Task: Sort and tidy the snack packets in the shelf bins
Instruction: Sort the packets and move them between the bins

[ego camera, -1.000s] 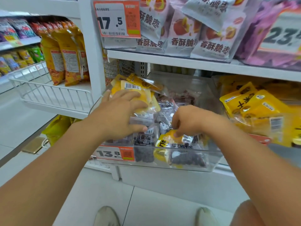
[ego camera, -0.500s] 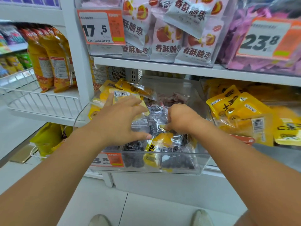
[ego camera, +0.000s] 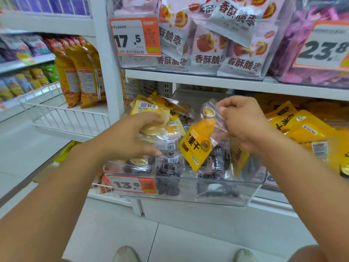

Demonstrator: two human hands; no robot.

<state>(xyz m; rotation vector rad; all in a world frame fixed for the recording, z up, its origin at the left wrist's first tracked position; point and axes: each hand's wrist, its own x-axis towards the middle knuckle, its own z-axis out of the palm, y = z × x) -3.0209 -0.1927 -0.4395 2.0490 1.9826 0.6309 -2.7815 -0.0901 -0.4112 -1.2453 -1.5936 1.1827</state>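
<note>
A clear plastic bin (ego camera: 217, 193) on the lower shelf holds mixed packets: dark dried-fruit packets (ego camera: 168, 167) and yellow ones. My right hand (ego camera: 243, 120) pinches the clear top of a yellow dried-fruit packet (ego camera: 198, 144), which hangs tilted above the bin. My left hand (ego camera: 130, 137) lies over the packets on the bin's left side, fingers spread and bent, the thumb low against a clear packet. A stack of yellow packets (ego camera: 151, 108) leans at the bin's back left.
More yellow packets (ego camera: 306, 129) fill the bin to the right. The shelf above carries white jujube packets (ego camera: 213, 46) and purple packets (ego camera: 309, 40) behind price tags. A white upright post (ego camera: 109, 72) and a wire basket (ego camera: 64, 114) with orange bags stand to the left. My shoes show on the tiled floor.
My right hand has risen out of the bin with the yellow packet pinched in its fingers. My left hand stays on the packets at the left.
</note>
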